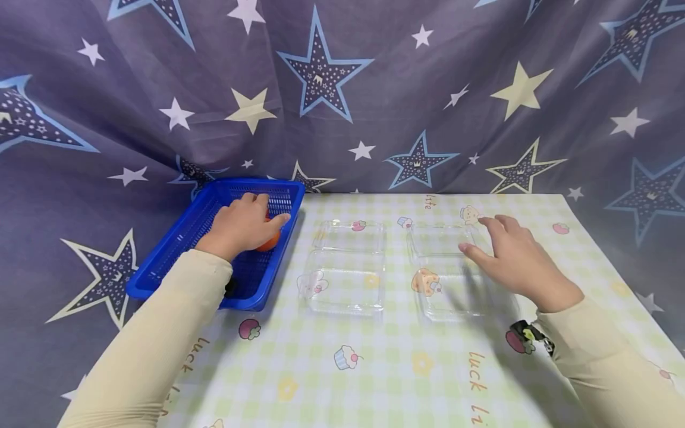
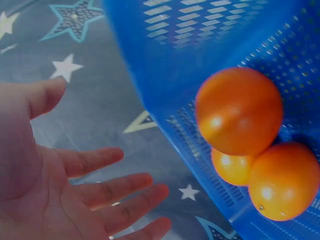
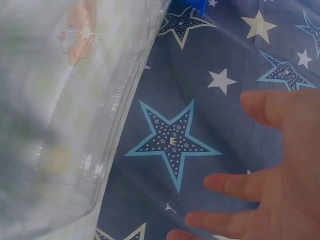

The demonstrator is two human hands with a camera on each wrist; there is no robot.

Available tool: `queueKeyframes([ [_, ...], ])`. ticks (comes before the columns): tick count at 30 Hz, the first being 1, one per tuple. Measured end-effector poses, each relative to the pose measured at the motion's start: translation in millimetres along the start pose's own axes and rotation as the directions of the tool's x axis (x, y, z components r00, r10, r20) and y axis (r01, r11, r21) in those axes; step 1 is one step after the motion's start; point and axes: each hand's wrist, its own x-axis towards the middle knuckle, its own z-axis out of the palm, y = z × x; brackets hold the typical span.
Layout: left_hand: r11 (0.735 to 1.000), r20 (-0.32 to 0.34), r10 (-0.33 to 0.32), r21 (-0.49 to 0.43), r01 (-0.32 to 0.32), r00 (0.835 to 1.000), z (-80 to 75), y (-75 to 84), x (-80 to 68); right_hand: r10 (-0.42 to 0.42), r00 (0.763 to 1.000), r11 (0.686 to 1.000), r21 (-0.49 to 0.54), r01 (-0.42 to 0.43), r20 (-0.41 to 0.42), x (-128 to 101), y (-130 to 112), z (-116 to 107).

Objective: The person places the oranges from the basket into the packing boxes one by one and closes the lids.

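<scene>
My left hand [image 1: 251, 220] hovers over the blue mesh basket [image 1: 166, 244] at the table's left edge, just above an orange [image 1: 269, 241]. In the left wrist view the hand [image 2: 85, 165] is spread open and holds nothing. The basket [image 2: 175, 65] there contains three oranges [image 2: 239, 110] bunched in one corner. My right hand [image 1: 497, 246] floats with fingers spread over the right one of two open clear plastic clamshell boxes [image 1: 449, 279]. In the right wrist view that hand [image 3: 280, 170] is open beside the clear box [image 3: 75, 125].
A second clear clamshell box [image 1: 348, 267] lies open at the table's middle. The table carries a pale green checked cloth [image 1: 374, 368] with cartoon prints. A grey-blue star-patterned curtain [image 1: 342, 89] hangs behind the table and around its sides.
</scene>
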Motion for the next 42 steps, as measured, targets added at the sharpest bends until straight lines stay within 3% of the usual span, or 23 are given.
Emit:
queueKeyframes([
  [11,1.000,-0.060,0.022,-0.010,-0.023,0.998,13.5,-20.8,10.7,0.029,1.000,0.998,0.049,-0.029,0.001,-6.7,12.8,9.4],
  [22,1.000,0.004,0.003,-0.006,-0.003,1.000,28.5,-29.9,19.3,0.048,0.999,0.993,0.108,-0.046,-0.011,-13.8,25.7,16.3],
  [34,1.000,0.067,-0.008,-0.014,0.009,0.998,34.1,-35.7,21.1,0.101,0.995,0.979,0.180,-0.101,0.005,-22.7,51.5,34.6],
  [42,1.000,0.057,-0.019,-0.004,0.019,0.998,38.0,-37.3,22.4,0.147,0.988,0.969,0.195,-0.152,0.044,-25.9,62.2,45.0],
])
